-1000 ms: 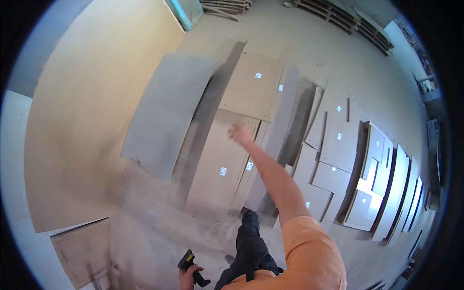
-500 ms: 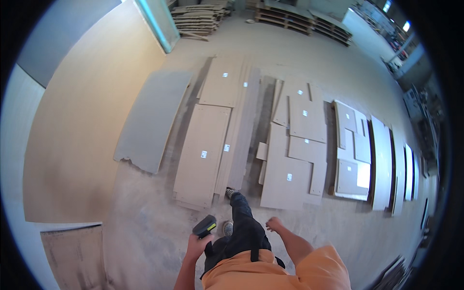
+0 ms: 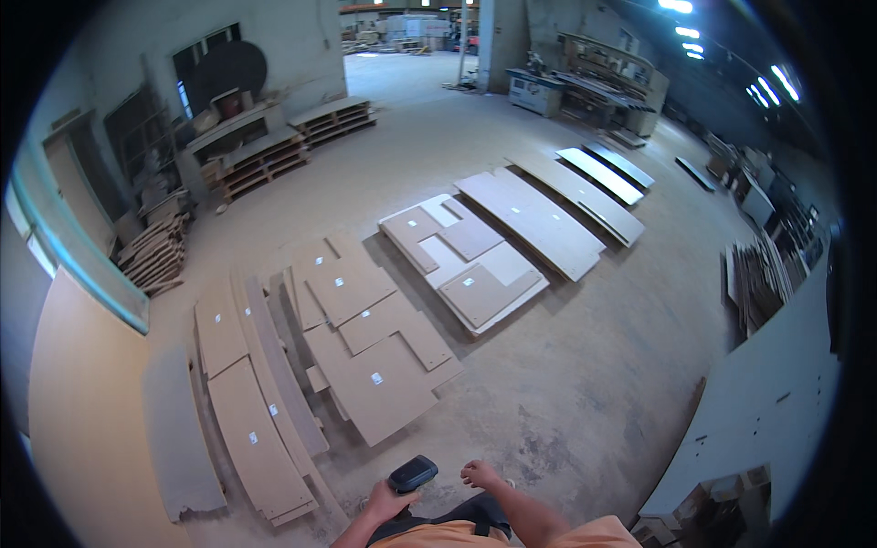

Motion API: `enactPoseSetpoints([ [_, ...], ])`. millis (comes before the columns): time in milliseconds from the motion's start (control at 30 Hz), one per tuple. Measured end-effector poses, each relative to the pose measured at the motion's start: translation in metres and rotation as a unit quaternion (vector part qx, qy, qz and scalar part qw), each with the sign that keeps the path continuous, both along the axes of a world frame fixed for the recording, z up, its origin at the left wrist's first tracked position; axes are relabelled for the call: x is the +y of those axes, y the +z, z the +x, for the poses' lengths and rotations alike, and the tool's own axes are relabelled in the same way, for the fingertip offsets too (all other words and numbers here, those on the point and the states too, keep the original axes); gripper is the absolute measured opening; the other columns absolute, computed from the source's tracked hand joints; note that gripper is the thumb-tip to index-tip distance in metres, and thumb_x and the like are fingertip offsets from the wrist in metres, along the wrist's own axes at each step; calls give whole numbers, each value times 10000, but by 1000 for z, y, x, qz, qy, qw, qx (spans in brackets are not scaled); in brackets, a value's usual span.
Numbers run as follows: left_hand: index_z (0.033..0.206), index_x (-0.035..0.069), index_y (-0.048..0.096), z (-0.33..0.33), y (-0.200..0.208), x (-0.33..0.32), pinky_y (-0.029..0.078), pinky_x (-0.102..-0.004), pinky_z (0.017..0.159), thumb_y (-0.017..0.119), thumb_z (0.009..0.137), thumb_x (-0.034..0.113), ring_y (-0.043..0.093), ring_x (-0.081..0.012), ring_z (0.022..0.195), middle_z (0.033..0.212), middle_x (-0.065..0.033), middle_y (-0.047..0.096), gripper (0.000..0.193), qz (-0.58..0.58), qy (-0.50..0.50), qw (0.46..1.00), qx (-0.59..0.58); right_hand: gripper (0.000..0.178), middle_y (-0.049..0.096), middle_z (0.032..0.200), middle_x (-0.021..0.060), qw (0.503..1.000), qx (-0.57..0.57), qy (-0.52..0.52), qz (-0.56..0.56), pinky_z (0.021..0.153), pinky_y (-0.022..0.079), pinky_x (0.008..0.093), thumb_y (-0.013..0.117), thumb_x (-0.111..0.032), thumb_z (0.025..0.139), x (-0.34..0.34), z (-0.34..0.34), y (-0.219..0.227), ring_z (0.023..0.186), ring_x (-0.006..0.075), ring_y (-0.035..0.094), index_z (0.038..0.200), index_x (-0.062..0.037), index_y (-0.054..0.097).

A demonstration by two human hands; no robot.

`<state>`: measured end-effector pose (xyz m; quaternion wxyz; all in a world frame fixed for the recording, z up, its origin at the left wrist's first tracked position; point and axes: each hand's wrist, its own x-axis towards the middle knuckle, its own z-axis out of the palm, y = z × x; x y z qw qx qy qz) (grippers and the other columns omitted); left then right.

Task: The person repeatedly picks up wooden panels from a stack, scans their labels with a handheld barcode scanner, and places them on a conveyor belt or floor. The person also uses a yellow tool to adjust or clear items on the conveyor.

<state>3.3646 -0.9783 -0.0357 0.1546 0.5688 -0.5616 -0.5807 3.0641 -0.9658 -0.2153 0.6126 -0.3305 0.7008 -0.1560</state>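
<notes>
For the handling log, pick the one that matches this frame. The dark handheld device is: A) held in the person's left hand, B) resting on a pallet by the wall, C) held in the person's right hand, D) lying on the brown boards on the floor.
A: the left hand grips the dark handheld device at the lower edge of the view, while the right hand beside it is bare.

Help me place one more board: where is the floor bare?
Bare floor lies between the brown boards and the grey sheet on the right, ahead of the left hand holding the scanner. Left side is crowded with strips.
</notes>
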Motion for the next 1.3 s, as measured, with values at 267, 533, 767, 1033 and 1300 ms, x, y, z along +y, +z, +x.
enactPoseSetpoints([
  [267, 947, 27, 725, -321, 27, -31, 536, -346, 694, 818, 721, 336, 660, -178, 683, 765, -118, 711, 394, -27, -296, 953, -66, 343, 725, 1040, 129, 977, 5, -210, 47, 722, 581, 359, 623, -200, 944, 135, -234, 19, 859, 222, 724, 1219, 5, 610],
  [533, 995, 53, 677, -616, 52, 14, 526, -429, 794, 744, 754, 291, 676, -380, 891, 922, -187, 709, 345, -80, -592, 795, 110, 230, 720, 1025, 125, 704, -13, -709, -51, 681, 578, 372, 562, -197, 986, 295, -441, 40, 834, 231, 715, 1138, -26, 585],
  [767, 1058, 61, 656, -849, 43, -1, 525, -434, 797, 724, 772, 293, 664, -401, 912, 957, -203, 706, 374, -45, -744, 662, 83, 236, 725, 860, 139, 677, 31, -723, 134, 573, 556, 352, 555, -177, 965, 334, -470, -25, 710, 237, 705, 1080, -5, 667],
  [1033, 996, 50, 684, -1108, 87, -43, 522, -458, 790, 721, 760, 272, 662, -419, 901, 929, -215, 699, 326, -51, -777, 613, 135, 301, 732, 908, 173, 559, -73, -812, 150, 759, 577, 406, 567, -208, 959, 261, -565, -11, 809, 288, 714, 1081, 40, 688],
  [1300, 989, 36, 701, -1318, 31, -106, 534, -454, 799, 760, 737, 283, 676, -414, 924, 948, -231, 708, 359, -22, -755, 652, 67, 325, 716, 1017, 165, 633, -78, -755, 152, 728, 568, 395, 560, -209, 949, 184, -856, -23, 850, 275, 708, 1144, 17, 689],
])
